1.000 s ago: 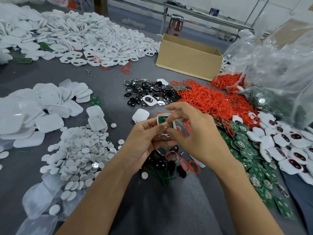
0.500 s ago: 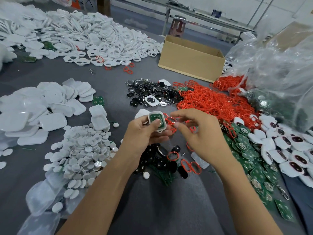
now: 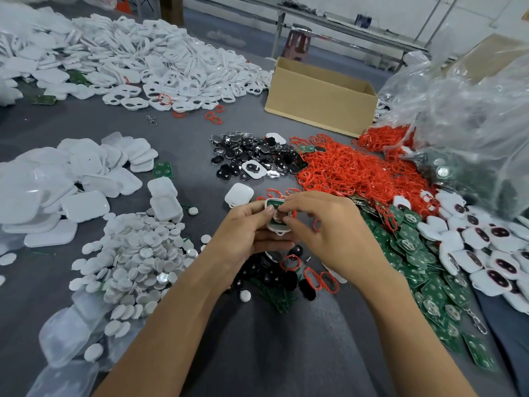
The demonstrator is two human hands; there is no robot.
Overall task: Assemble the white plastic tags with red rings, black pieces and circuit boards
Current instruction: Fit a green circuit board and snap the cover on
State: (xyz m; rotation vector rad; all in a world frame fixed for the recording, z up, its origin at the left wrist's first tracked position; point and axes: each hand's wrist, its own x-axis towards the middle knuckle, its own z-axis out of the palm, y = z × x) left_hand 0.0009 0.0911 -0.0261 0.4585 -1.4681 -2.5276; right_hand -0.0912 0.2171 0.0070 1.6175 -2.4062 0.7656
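My left hand (image 3: pixel 243 233) grips a white plastic tag (image 3: pixel 277 217) with a green circuit board showing inside it, just above the table's middle. My right hand (image 3: pixel 326 233) has its curled fingertips on the top of that tag, pinching at it; whether a ring or piece sits under those fingers is hidden. Loose red rings (image 3: pixel 320 277) and black pieces (image 3: pixel 274 275) lie right below my hands. A big heap of red rings (image 3: pixel 352 170) spreads to the right, and green circuit boards (image 3: pixel 412 253) fan out along the right side.
White tag shells (image 3: pixel 57 179) and white round caps (image 3: pixel 137 253) pile up on the left. More white frames (image 3: pixel 137 61) fill the far left. A cardboard box (image 3: pixel 317 98) stands at the back. Finished tags (image 3: pixel 486 247) and clear bags (image 3: pixel 463 121) crowd the right.
My right hand moved left onto the tag, which the left hand has lowered slightly and keeps holding.
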